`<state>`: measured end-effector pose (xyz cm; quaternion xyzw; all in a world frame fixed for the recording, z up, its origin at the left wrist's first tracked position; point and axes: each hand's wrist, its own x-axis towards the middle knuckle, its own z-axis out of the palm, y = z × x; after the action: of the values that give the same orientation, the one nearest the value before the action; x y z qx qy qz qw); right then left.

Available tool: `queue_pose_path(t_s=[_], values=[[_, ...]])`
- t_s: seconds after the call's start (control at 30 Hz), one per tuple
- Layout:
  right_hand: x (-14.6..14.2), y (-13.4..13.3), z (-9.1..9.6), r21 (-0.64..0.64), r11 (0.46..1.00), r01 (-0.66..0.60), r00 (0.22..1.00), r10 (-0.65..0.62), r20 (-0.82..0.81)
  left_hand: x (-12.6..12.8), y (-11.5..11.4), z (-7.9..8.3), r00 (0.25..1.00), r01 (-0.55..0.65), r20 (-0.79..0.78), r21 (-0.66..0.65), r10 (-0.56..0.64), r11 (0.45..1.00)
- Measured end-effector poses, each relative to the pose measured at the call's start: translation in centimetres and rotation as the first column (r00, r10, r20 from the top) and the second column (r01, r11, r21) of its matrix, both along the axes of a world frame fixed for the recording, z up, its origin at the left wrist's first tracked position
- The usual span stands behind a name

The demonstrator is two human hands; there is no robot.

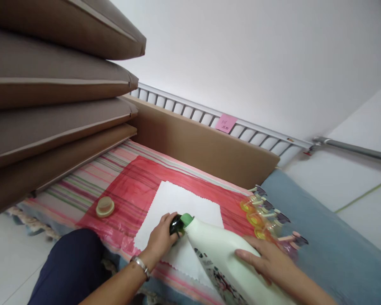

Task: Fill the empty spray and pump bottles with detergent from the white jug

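Note:
A large white plastic bottle (224, 250) with a green neck lies tilted low over a white cloth (180, 201). My right hand (266, 256) wraps around its body from the right. My left hand (161, 237), a metal bracelet on its wrist, is closed around a small dark bottle (176, 223) held right at the white bottle's green spout. The white cloth rests on a red plastic sheet (131, 186) spread over a striped mat.
A tan round cap (105, 206) lies on the sheet at the left. Several small bottles with yellow tops (266, 216) sit at the right by a blue cloth. Stacked brown cushions (51, 106) overhang the left; a cardboard panel (203, 146) stands behind.

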<state>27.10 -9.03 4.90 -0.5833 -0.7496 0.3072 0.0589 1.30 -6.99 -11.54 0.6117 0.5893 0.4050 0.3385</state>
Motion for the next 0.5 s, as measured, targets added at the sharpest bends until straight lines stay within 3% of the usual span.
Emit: queue_pose_path(t_s=[0.2, 0.37, 0.5], values=[[3.4, 0.7, -3.0, 0.114, 0.963, 0.244, 0.962, -0.227, -0.15, 0.0, 0.3, -0.7, 1.0, -0.005, 0.028, 0.015, 0.005, 1.0], [4.9, 2.8, -4.0, 0.265, 0.849, 0.457, 0.868, -0.36, -0.343, -0.1, 0.8, -1.3, 0.998, 0.001, 0.067, 0.05, -0.004, 0.999], [3.8, 5.6, -5.8, 0.316, 0.767, 0.558, 0.772, -0.341, -0.536, -0.2, 1.2, -2.3, 0.997, 0.007, 0.08, 0.089, -0.014, 0.996]])
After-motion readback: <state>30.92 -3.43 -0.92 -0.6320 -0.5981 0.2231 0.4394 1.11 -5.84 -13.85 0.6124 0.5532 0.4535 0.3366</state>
